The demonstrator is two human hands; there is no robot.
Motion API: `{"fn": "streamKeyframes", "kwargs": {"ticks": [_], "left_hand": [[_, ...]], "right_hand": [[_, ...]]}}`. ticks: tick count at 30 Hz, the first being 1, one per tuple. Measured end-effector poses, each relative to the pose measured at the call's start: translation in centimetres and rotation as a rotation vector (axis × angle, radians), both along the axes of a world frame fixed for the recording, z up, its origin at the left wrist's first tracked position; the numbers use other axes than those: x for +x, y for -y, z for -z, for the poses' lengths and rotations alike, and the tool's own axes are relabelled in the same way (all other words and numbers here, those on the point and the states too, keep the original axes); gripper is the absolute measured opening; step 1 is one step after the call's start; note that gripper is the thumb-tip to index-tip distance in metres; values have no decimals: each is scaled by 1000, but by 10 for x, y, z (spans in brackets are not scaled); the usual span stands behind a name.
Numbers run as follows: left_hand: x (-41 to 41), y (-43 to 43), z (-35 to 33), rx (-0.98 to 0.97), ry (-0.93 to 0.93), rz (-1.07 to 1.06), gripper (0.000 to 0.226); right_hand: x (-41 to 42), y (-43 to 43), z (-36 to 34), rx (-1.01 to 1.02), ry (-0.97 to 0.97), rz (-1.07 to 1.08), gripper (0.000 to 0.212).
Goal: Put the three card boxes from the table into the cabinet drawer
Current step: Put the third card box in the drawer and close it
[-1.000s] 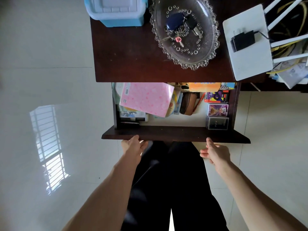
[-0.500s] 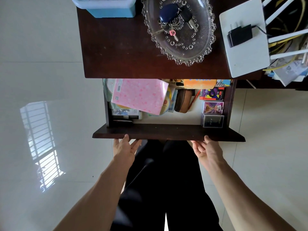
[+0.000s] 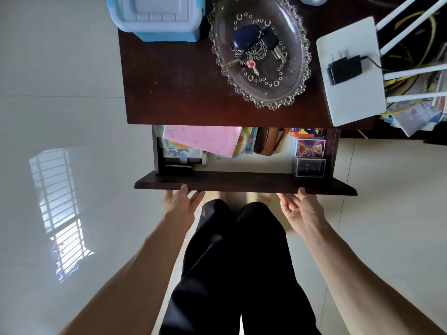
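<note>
The dark wooden cabinet drawer (image 3: 242, 183) stands partly open below the table top (image 3: 174, 88). Three card boxes lie in a column at its right end: a red and purple one (image 3: 306, 132) half under the table edge, a purple one (image 3: 310, 147), and a clear case with dark cards (image 3: 309, 167) nearest the front. My left hand (image 3: 180, 204) and my right hand (image 3: 298, 209) are both flat and open, fingertips pressed against the drawer's front panel.
In the drawer also lie a pink packet (image 3: 203, 140), a brown case (image 3: 267, 141) and papers. On the table stand a blue-white plastic box (image 3: 156, 18), a glass dish (image 3: 227, 68) holding keys (image 3: 254, 48), and a white router (image 3: 350, 97) with a black plug.
Both hands have come up to the drawer front and pushed it inward. Less of the drawer's inside shows, and the back card box is now half hidden under the table top.
</note>
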State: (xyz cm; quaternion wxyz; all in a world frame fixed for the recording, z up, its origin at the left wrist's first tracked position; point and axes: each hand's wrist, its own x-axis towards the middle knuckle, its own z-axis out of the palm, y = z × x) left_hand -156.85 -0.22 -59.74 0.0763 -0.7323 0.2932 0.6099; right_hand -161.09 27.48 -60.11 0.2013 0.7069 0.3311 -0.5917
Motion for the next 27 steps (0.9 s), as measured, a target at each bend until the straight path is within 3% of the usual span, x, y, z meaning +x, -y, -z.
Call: {"fn": "streamKeyframes", "kwargs": {"ticks": [8,11,13,16,21,24,27], "left_hand": [[-44,6,-1,-27,1,45,44],[-56,10,-1,-32,11,66,42],[-63,12,-1,-37,18,78,38],[-74,12,-3,-48,20,85,35],[-93,10,-4,-82,19,77,31],[-100,10,-8,-58,-27,28,23],[-108,10,-12,-25,-78,-34,31]], "right_hand": [[-34,5,5,-3,-98,6,10],[-43,6,9,-2,-148,2,44],[-49,9,8,-8,-179,-3,49],[-58,12,8,6,-210,5,48],[-74,12,8,0,-227,5,25],[-83,14,6,-12,-251,15,32],[-93,15,4,-38,-276,38,47]]}}
